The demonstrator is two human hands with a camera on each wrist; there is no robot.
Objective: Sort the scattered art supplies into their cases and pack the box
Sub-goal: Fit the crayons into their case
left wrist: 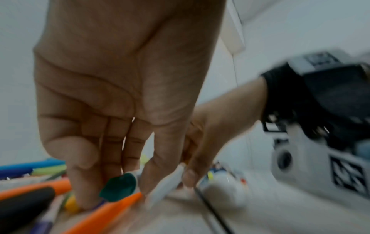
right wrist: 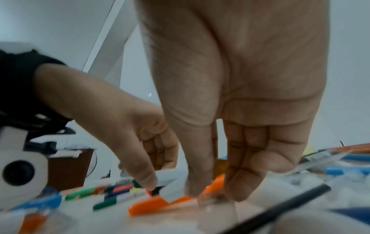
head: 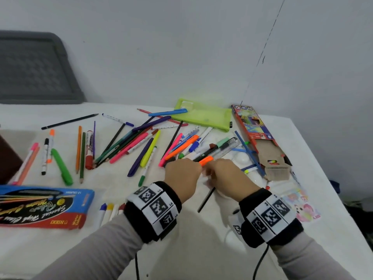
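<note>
The white marker (head: 203, 174) lies low over the bench (head: 181, 239), in the middle of the head view, mostly hidden between the two hands. The left hand (head: 182, 174) and the right hand (head: 228, 175) meet there, fingers curled down. An orange marker (head: 205, 160) pokes out just behind them, and a black pencil (head: 205, 200) lies under the right hand. Many pens and pencils are spread across the bench. A green case (head: 203, 116) and an open pencil box (head: 260, 136) sit at the back right, and a blue crayon box (head: 40, 205) is at the front left.

In the left wrist view the picture is blurry. The left hand's fingers and thumb pinch the white marker near its dark green cap (left wrist: 118, 187). The right hand's fingertips pinch the other end.

In the right wrist view both hands close on the white marker from each end, just above the orange marker.

The marker looks light, stiff and smooth, so it may slip. I think holding the barrel near the middle is safest. A pull at the cap could make it pop off.
</note>
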